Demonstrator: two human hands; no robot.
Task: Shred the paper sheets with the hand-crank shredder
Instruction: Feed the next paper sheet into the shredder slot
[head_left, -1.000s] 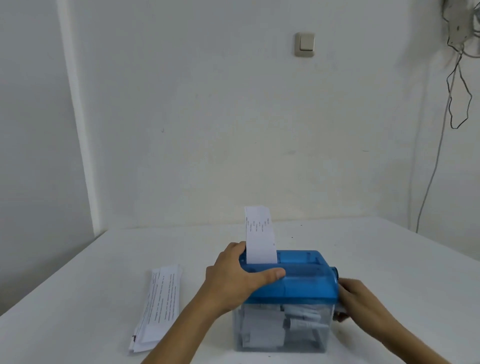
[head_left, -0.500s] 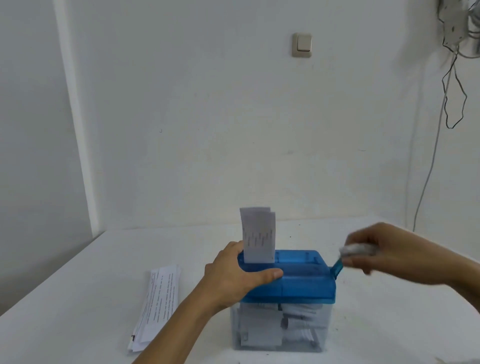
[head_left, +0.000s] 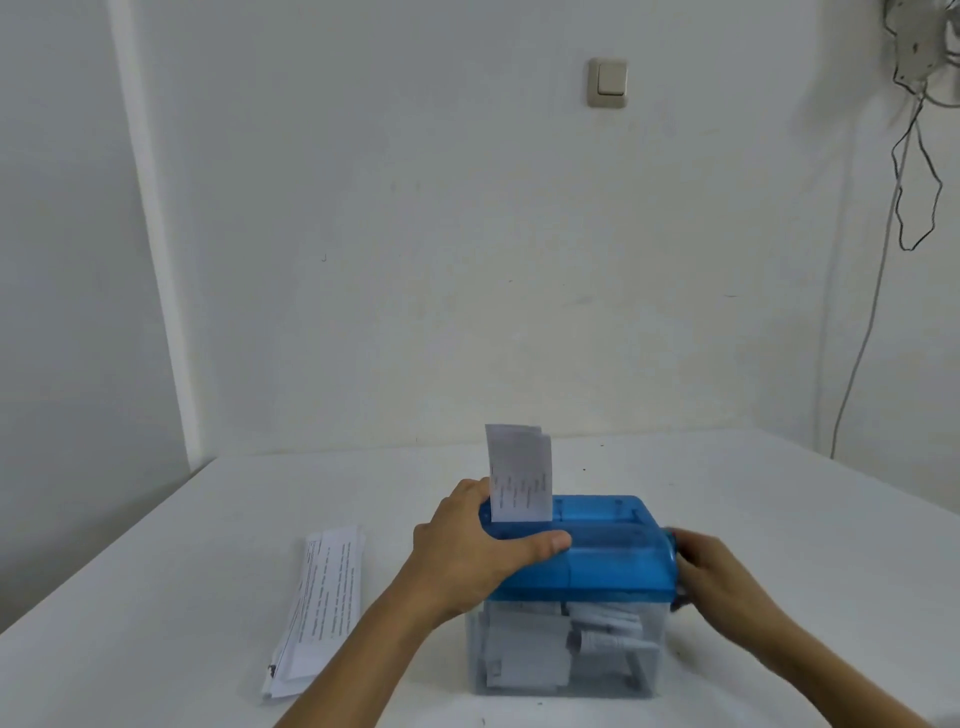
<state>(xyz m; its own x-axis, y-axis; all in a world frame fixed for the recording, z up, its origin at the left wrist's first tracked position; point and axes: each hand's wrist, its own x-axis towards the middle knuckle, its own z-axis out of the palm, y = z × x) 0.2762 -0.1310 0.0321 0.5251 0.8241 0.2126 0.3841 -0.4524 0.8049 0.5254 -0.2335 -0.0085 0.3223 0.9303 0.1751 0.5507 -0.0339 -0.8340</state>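
The hand-crank shredder (head_left: 613, 561) stands near the front of the white desk (head_left: 779, 493), its blue top over a clear bin (head_left: 644, 675) holding shredded paper (head_left: 597, 634). The left hand (head_left: 467, 551) grips the top's left end, thumb across the front and fingers (head_left: 467, 491) over the back, just beside a printed sheet (head_left: 519, 478) standing upright in the slot. The right hand (head_left: 722, 577) curls round the mostly hidden crank (head_left: 675, 604) at the right end, and a stack of sheets (head_left: 322, 608) lies to the left.
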